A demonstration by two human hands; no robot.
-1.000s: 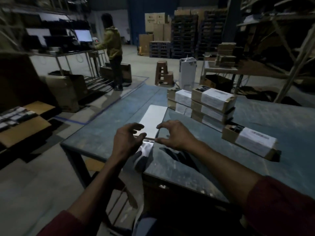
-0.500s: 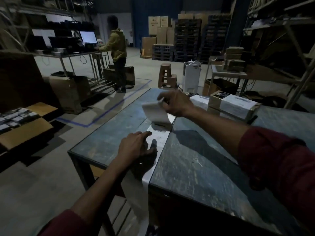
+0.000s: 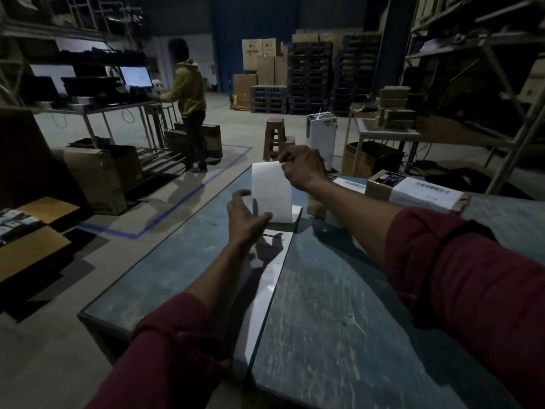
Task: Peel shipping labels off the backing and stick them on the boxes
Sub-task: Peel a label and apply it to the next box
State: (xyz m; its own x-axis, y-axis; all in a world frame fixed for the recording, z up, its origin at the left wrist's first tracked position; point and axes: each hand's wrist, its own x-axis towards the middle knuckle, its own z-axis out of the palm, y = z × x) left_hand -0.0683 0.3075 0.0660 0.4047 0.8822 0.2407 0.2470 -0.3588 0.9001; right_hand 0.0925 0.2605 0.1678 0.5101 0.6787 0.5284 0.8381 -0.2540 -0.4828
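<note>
A long white backing strip [image 3: 272, 270] lies along the blue-grey table [image 3: 339, 305]. My right hand [image 3: 300, 168] pinches the top edge of a white shipping label [image 3: 271, 194] and holds it lifted, curling up off the strip. My left hand [image 3: 244, 216] rests on the strip just below the label, fingers spread. Brown boxes with white labels on top [image 3: 413, 190] stand on the table to the right, partly hidden behind my right forearm.
Another person [image 3: 188, 93] stands at a bench with a lit monitor at the back left. A stool [image 3: 275, 137] and a white unit [image 3: 321, 137] stand past the table's far end. An open carton [image 3: 100, 175] and flat cardboard [image 3: 32, 246] lie left. Shelving lines the right.
My right hand has peeled the label further up off the backing, so more of the white sheet stands free. My left hand stayed pressing on the strip. The camera came closer.
</note>
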